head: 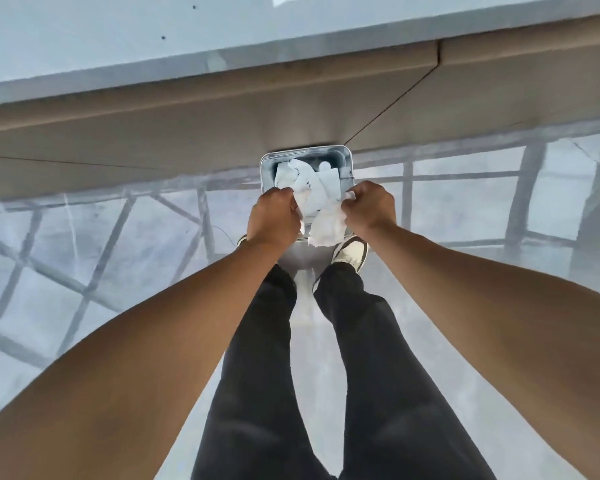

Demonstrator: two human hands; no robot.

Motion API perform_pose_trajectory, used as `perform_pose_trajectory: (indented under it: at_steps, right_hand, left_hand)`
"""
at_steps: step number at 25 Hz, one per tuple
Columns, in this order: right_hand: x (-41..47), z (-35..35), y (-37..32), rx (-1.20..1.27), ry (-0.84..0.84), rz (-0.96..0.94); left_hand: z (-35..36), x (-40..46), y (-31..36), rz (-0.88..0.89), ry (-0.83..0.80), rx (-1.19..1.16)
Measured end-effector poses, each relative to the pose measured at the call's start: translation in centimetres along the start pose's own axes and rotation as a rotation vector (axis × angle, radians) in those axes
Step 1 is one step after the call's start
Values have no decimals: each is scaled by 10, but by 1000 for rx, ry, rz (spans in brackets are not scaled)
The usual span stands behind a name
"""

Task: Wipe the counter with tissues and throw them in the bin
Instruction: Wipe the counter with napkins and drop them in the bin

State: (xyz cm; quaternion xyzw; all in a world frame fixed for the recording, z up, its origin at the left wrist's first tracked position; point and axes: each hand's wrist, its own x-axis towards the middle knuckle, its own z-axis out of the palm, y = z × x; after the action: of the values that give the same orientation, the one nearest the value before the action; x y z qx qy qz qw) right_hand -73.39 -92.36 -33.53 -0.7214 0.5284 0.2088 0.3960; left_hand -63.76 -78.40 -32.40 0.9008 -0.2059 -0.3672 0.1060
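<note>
A steel bin (347, 157) stands open on the floor against the cabinet front, with white paper (328, 181) lying inside it. My left hand (274, 216) and my right hand (369, 206) hover side by side over the bin's near edge. Both are closed on crumpled white tissues (326, 226), which hang down between them over the opening. The pale counter top (84, 39) runs across the top of the view.
Beige cabinet fronts (187, 126) run below the counter, with a door seam near the bin. The glossy floor (84, 265) reflects a window frame. My dark-trousered legs and a white shoe (352, 251) stand right at the bin's base.
</note>
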Motion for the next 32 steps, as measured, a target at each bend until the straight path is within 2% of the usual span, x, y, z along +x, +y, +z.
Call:
perform_pose_trajectory:
  at_steps: [9,16,23,32]
  right_hand:
    - [54,46,19,-86,96,-108]
    - [57,55,17,-95,118,-159]
    - [40,35,17,-80,44,-116]
    - [-19,-28,-18,-177,-139,-224]
  left_hand:
    - [38,53,-8,44,57,39]
    - [47,56,-22,33,9,53]
    - [32,36,-22,44,-10,88]
    - [-47,-15,19,41,-37,179]
